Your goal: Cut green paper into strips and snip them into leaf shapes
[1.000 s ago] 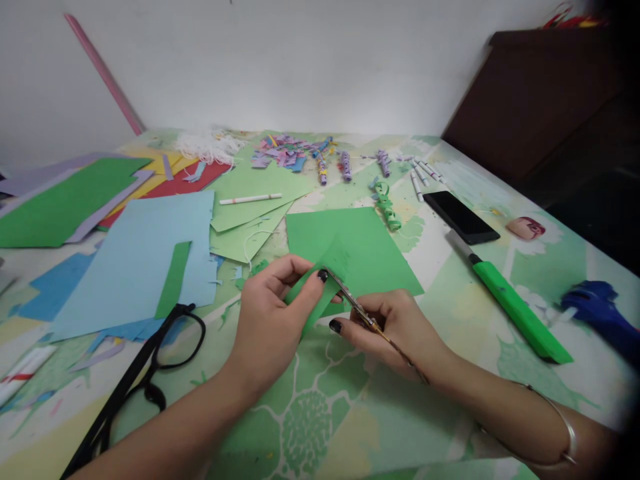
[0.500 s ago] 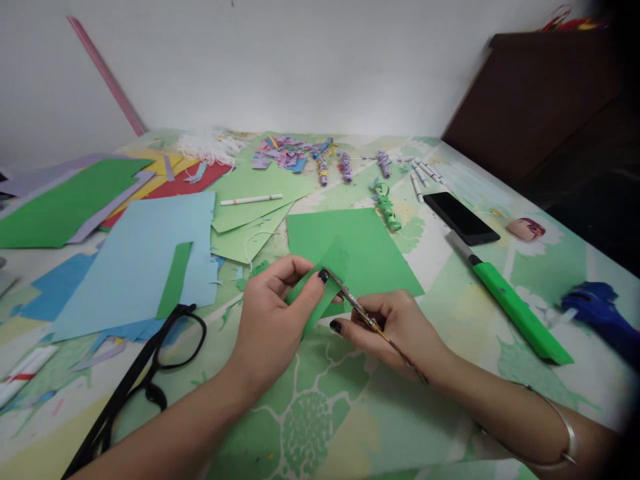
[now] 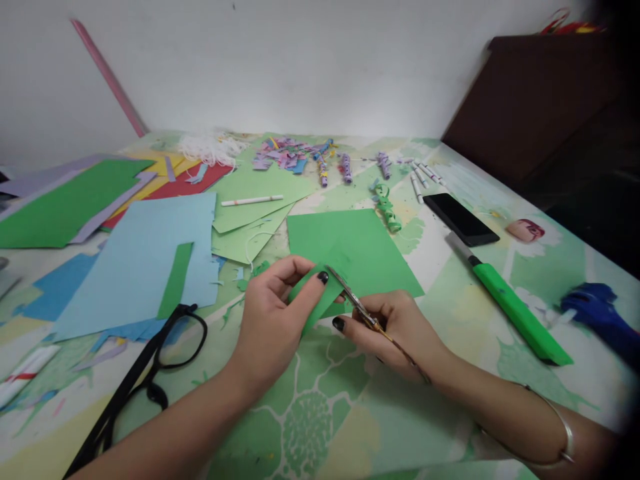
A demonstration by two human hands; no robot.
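My left hand (image 3: 277, 313) pinches a piece of green paper (image 3: 314, 308) between thumb and fingers, above the near edge of a flat green sheet (image 3: 360, 240). My right hand (image 3: 400, 333) is closed round a pair of scissors (image 3: 361, 307). Their blades point up and left, with the tips at the upper part of the held paper, close to my left thumb. Whether the blades are fully closed is hard to make out. A cut green strip (image 3: 175, 280) lies on a light blue sheet (image 3: 135, 260) to the left.
Black glasses (image 3: 155, 367) lie left of my left forearm. To the right are a phone (image 3: 461, 219), a green-handled knife (image 3: 520, 310) and a blue object (image 3: 595, 310). Further back are paper scraps (image 3: 283, 155), a green paper curl (image 3: 387, 208), markers (image 3: 423, 177) and white string (image 3: 210, 147).
The scissors and my right hand have shifted very slightly to the right. My left hand still holds the green paper in nearly the same place.
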